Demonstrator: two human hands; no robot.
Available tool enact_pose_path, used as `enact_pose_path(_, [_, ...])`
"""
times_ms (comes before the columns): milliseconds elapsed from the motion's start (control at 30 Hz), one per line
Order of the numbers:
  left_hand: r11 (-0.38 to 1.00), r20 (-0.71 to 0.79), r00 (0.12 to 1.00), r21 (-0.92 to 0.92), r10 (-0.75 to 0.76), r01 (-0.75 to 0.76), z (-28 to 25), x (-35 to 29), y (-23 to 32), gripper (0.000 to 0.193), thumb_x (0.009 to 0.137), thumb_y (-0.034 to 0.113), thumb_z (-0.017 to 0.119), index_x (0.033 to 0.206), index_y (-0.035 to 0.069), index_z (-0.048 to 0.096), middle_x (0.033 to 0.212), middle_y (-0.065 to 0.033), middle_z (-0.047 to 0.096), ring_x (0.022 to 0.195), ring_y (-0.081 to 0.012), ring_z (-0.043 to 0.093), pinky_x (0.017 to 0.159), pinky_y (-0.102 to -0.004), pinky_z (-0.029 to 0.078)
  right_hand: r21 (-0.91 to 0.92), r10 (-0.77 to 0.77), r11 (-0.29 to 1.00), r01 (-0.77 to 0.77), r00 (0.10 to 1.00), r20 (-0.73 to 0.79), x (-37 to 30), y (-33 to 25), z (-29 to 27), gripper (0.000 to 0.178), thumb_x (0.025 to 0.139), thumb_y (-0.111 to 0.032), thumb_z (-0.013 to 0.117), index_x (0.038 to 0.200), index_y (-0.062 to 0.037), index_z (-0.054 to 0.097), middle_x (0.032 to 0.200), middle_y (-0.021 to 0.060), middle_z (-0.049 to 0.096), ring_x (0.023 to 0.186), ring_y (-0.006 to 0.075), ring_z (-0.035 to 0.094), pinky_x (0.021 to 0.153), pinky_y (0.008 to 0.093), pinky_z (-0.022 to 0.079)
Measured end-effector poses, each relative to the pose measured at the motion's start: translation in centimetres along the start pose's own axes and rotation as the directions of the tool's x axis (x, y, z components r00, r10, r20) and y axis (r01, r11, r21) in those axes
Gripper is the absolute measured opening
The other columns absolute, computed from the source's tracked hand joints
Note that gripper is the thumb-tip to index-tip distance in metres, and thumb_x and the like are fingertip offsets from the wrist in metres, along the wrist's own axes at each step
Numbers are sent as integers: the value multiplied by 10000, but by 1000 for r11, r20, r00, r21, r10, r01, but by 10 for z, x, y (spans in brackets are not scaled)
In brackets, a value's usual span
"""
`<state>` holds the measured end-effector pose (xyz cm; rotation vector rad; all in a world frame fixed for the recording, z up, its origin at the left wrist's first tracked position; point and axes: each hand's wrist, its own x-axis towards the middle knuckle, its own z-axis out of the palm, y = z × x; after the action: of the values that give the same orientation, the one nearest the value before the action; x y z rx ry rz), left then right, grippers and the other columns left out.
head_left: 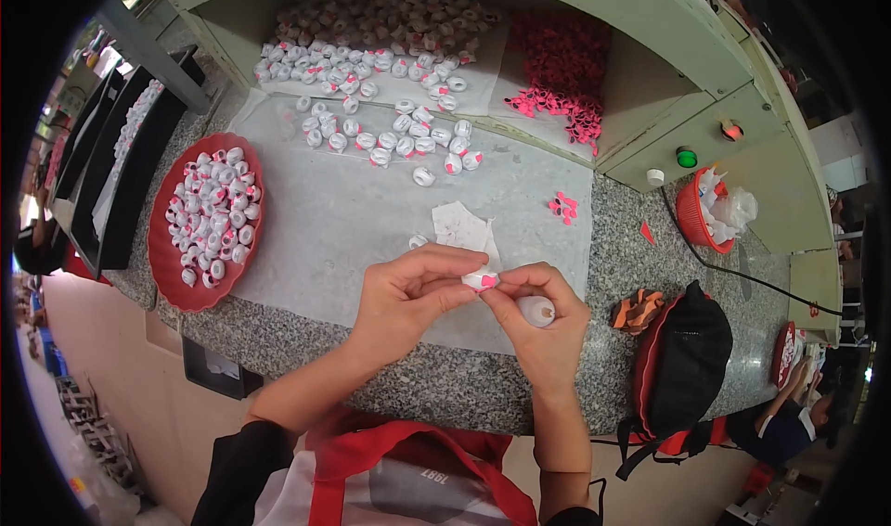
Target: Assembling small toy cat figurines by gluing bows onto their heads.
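Note:
In front of my chest, my left hand (pixel 408 294) pinches a small white rounded piece with a pink bow (pixel 481 280), probably a toy head. The thumb and forefinger of my right hand (pixel 546 327) meet at the same piece, by the bow. A whitish, round-ended object like a small bottle (pixel 538 311) is tucked in the right hand's curled fingers; most of it is hidden. Just beyond the hands lies a torn scrap of white paper (pixel 459 226). One more white piece (pixel 419 242) sits beside the left fingers.
White pieces fill a red scalloped tray (pixel 160 248) at left. More white pieces (pixel 399 141) and pink bows (pixel 566 113) lie toward the shelf; several bows (pixel 563 208) lie nearer. At right are a red basket (pixel 691 212), a cable (pixel 733 271) and a black bag (pixel 691 368).

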<state>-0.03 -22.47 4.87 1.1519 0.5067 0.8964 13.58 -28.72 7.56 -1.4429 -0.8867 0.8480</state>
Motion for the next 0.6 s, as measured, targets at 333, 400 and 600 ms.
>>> enact_pose_path(333, [994, -66, 996, 95, 61, -55, 13, -1, -2, 236, 772, -77, 541, 1004, -41, 555, 992, -143, 571, 917, -184, 564, 817, -279, 472, -98, -174, 978, 183, 980, 97, 5, 12, -11, 180, 667, 62, 666, 829, 6, 614, 733, 34, 572, 655, 75, 522, 572, 182, 397])
enact_pose_path(400, [980, -102, 976, 34, -191, 196, 7, 3, -3, 256, 780, -35, 556, 1036, -29, 539, 920, -105, 596, 858, -152, 583, 777, -245, 485, -71, -80, 993, 90, 988, 129, 8, 18, -13, 176, 666, 53, 670, 827, 9, 612, 764, 49, 570, 666, 85, 528, 589, 191, 410])
enact_pose_path(600, [940, -102, 957, -243, -272, 241, 1, 1, -7, 344, 785, 7, 577, 1106, -11, 457, 876, -91, 601, 800, -130, 593, 685, -230, 504, 29, -210, 978, 208, 967, 142, 5, 7, -5, 169, 667, 46, 665, 822, 13, 606, 862, 97, 569, 692, 115, 549, 611, 212, 446])
